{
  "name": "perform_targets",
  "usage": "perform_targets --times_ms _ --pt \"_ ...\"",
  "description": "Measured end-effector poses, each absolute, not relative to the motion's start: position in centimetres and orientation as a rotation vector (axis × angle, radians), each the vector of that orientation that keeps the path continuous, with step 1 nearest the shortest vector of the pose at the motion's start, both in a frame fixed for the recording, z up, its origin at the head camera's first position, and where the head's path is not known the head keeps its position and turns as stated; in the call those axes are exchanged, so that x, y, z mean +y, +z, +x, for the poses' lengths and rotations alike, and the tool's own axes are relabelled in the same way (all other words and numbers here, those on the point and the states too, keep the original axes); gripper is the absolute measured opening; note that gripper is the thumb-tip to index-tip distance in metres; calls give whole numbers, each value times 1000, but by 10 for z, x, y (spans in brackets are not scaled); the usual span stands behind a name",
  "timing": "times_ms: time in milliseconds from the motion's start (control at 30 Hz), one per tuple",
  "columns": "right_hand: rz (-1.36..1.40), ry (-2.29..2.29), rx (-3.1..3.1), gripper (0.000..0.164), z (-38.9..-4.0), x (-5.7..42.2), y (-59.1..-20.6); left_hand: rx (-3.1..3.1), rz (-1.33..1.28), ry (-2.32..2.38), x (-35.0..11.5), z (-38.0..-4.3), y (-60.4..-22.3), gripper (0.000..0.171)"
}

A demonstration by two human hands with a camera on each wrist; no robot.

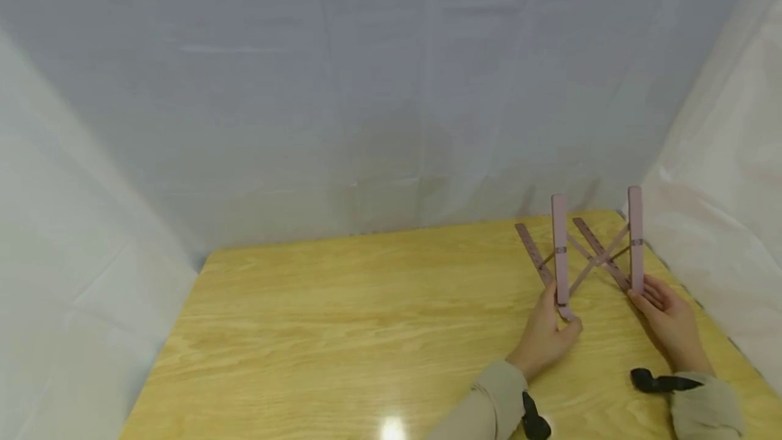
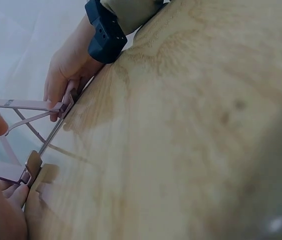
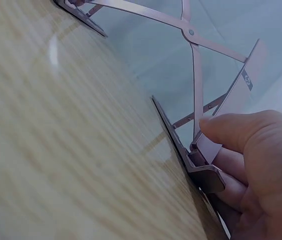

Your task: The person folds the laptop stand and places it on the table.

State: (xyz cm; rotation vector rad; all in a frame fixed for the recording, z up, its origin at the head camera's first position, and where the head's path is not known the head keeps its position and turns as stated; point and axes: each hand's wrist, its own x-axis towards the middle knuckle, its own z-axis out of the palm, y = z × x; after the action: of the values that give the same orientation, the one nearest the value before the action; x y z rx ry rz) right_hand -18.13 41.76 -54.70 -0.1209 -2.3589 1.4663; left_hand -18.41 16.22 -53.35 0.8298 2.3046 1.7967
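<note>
A pink folding laptop stand (image 1: pixel 560 257) stands opened out at the right of the table, its crossed bars (image 3: pixel 198 90) spread between two raised arms. My left hand (image 1: pixel 542 337) grips the near lower end of its left arm, close to the front lip. On the other side, my right hand (image 1: pixel 672 323) pinches the near end of the right arm, with thumb (image 3: pixel 230 131) on one face and fingers behind. The base rails lie on the tabletop. In the left wrist view, my left hand (image 2: pixel 1 200) partly covers the stand.
The stand is on a wooden table (image 1: pixel 342 318), near its right edge. A white sheet (image 1: pixel 391 100) hangs behind the table, with more white sheeting (image 1: pixel 733 189) along the right side. Each wrist wears a black strap (image 1: pixel 662 381).
</note>
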Motion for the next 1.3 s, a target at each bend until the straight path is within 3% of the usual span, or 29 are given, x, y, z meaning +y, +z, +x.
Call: perform_targets --times_ms 233,900,1300 --pt "-257 1406 -2404 59 -182 412 -545 2158 804 1956 161 -188 -539 67" --pt "-266 1497 -2279 32 -180 406 -542 2073 625 2182 160 -187 -542 45" --pt "-312 1491 -2228 21 -182 401 -544 2063 517 2280 160 -187 -540 40"
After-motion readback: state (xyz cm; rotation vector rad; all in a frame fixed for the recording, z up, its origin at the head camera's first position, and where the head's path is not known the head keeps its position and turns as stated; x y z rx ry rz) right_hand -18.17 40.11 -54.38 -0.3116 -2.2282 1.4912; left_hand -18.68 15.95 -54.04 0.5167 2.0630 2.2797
